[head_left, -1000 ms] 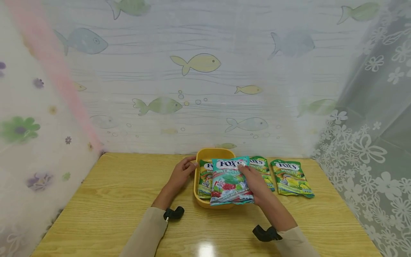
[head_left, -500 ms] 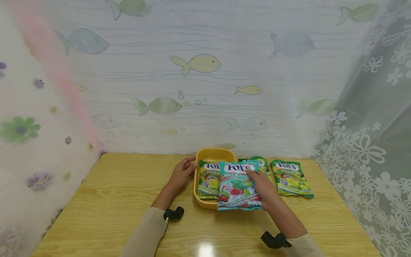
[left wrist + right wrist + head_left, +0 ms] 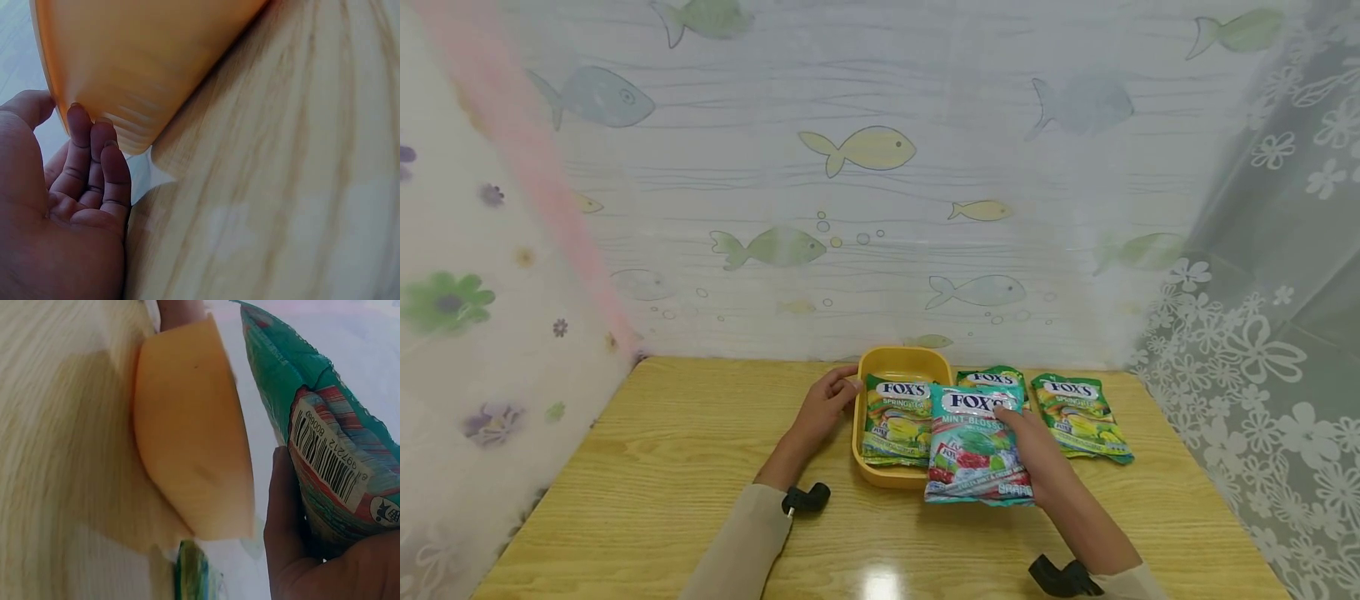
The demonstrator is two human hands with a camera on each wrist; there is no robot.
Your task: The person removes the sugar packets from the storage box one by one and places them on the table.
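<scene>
My right hand (image 3: 1043, 454) grips a teal bag of mint candy (image 3: 976, 450), thumb on its front, raised over the right side of a yellow plastic tub (image 3: 887, 478). In the right wrist view the bag's barcoded back (image 3: 331, 453) faces the camera. At the tub's left rim is my left hand (image 3: 822, 410); its thumb and curled fingers (image 3: 81, 128) pinch the edge in the left wrist view. Inside the tub lies a green bag of candy (image 3: 893, 421), partly covered by the teal one.
Right of the tub, two more green candy bags lie on the wooden table (image 3: 662, 467): a nearer one (image 3: 996, 379), largely hidden by the teal bag, and a farther one (image 3: 1081, 417). A fish-print curtain (image 3: 880, 208) hangs behind the table.
My right hand has carried the teal bag rightward and slightly toward me, uncovering more of the green bag in the tub. My left hand has stayed at the rim.
</scene>
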